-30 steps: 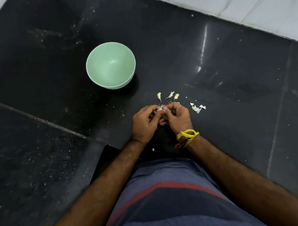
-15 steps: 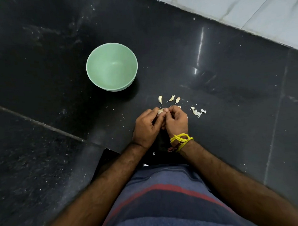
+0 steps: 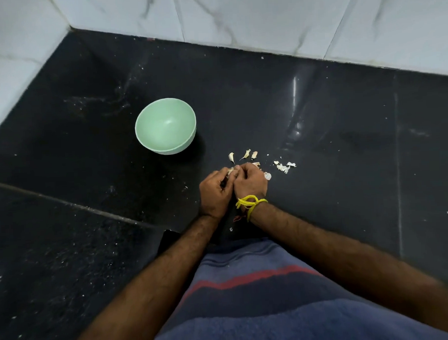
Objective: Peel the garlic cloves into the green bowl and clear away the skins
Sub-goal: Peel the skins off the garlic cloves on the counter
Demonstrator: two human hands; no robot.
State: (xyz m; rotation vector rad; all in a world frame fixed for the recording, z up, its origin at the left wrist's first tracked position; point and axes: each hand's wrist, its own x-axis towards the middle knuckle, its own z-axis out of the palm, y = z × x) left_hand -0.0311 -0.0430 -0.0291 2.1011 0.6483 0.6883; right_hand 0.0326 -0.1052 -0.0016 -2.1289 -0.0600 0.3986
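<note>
My left hand (image 3: 216, 193) and right hand (image 3: 249, 181) are pressed together over the black counter (image 3: 345, 151), fingers of both curled in on 1 garlic clove (image 3: 230, 171), of which only a pale sliver shows between my fingertips. The green bowl (image 3: 149, 132) sits at about 10 o'clock from my hands, well apart, and looks bare inside, so I judge the peeling has hardly begun. 3 loose cloves (image 3: 231, 157) lie just beyond my knuckles at 12 o'clock, and a scatter of skins (image 3: 284, 166) lies near at 2 o'clock, with 1 more pale scrap (image 3: 267, 176) just beside my right hand.

To do this step well, I should steady the clove with my left fingers and let my right thumbnail catch the papery edge at the tip, then pull it along the length, not across. Small pulls keep the skin in bigger pieces, easier to gather later. I should keep dropping skins on the 2 o'clock pile, away from the bowl
</note>
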